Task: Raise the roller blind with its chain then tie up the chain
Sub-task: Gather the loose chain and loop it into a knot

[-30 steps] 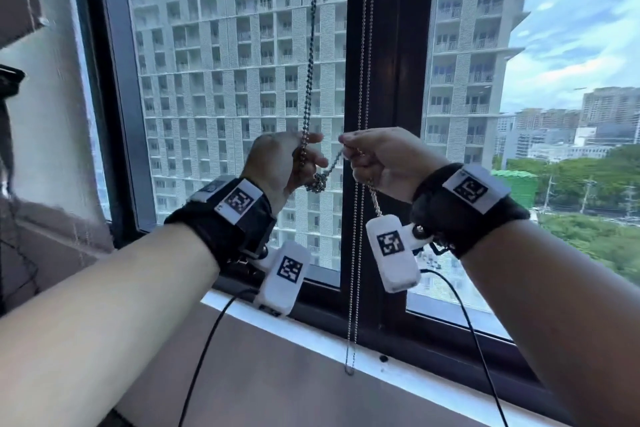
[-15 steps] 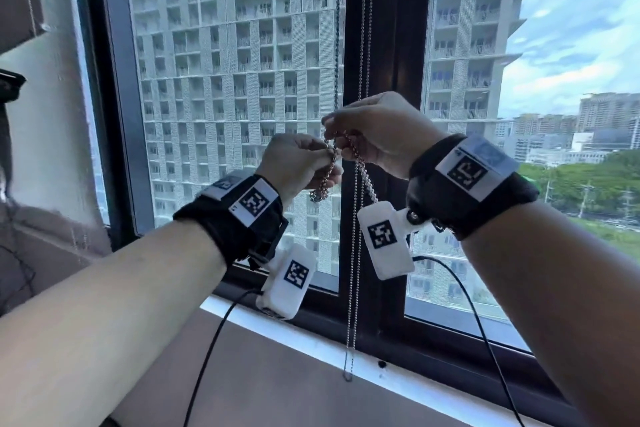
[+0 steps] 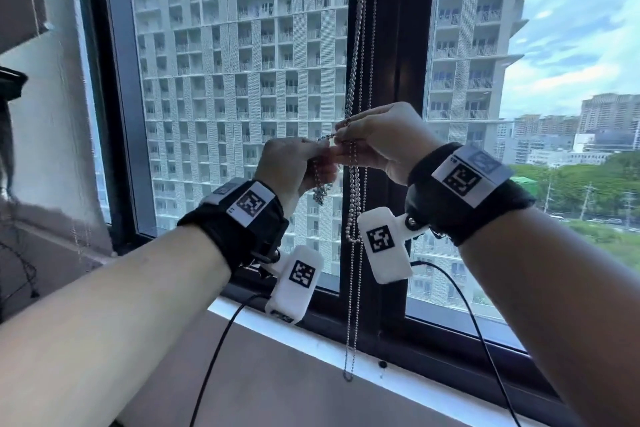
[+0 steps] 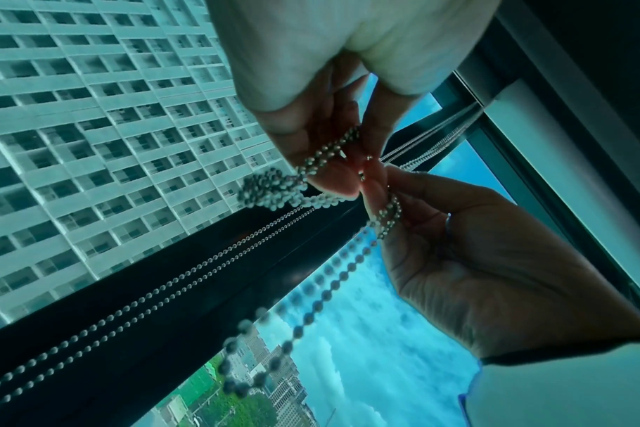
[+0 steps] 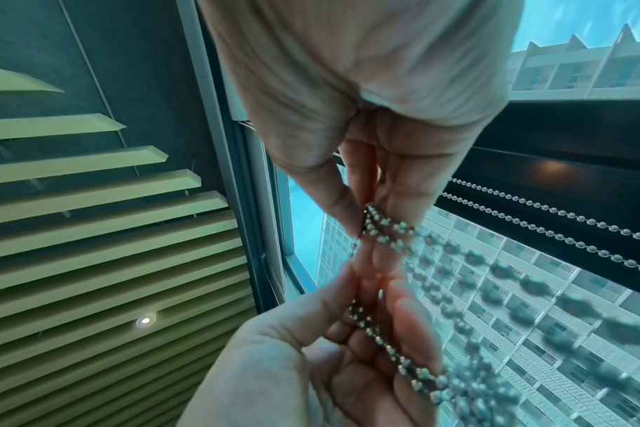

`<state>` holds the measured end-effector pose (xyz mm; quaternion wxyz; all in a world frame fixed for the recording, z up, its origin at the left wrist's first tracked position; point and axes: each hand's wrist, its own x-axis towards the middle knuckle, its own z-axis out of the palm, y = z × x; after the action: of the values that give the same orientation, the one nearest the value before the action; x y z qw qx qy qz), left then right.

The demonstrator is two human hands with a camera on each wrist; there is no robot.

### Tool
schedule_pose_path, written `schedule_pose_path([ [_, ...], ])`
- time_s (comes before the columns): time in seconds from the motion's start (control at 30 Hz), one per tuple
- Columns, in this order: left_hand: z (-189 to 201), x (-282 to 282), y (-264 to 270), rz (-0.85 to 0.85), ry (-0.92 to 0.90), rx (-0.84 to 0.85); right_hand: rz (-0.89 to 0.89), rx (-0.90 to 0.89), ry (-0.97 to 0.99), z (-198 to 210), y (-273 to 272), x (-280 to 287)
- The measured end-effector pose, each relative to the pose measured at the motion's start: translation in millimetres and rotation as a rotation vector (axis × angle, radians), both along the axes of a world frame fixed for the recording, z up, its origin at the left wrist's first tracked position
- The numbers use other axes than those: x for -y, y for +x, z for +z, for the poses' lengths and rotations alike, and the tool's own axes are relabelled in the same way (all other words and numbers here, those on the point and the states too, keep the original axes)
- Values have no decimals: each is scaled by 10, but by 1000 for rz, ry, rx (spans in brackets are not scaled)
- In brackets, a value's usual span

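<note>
The beaded metal chain [image 3: 360, 28] hangs in front of the dark window mullion [image 3: 398, 45]. My left hand [image 3: 322, 156] pinches a doubled length of it, and a knotted bunch of beads [image 3: 320, 192] dangles just under the fingers. Touching it from the right, my right hand [image 3: 341, 135] pinches the chain, with a short loop [image 3: 353, 232] hanging below. In the left wrist view the bunch [image 4: 271, 187] sits at my left fingertips [image 4: 333, 179]. In the right wrist view my right fingers [image 5: 398, 208] clamp doubled strands [image 5: 384, 228]. No blind fabric covers the glass.
A second long chain loop [image 3: 349, 367] hangs down to the white sill [image 3: 311, 340]. Window glass [image 3: 242, 80] lies behind both hands. Black cables [image 3: 214, 357] trail from the wrist cameras. A wall [image 3: 52, 114] stands at the left.
My right hand rose and moved left until it met my left hand, carrying the chain with it. My left hand rose slightly and the gap between the two hands closed.
</note>
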<state>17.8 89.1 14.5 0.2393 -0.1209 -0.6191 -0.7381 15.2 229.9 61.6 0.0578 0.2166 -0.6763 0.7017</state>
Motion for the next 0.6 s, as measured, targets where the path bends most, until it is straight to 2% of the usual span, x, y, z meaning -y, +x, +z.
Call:
schedule_pose_path([
  [0.13,4,-10,64,-106,-21,52,-65,-24,7,-25,-35,26],
  [0.33,35,-50,97,-121,-162,64,-108,-22,-4,-64,-89,91],
  [0.6,-3,12,86,-214,-154,76,-131,-67,29,-122,-111,148],
])
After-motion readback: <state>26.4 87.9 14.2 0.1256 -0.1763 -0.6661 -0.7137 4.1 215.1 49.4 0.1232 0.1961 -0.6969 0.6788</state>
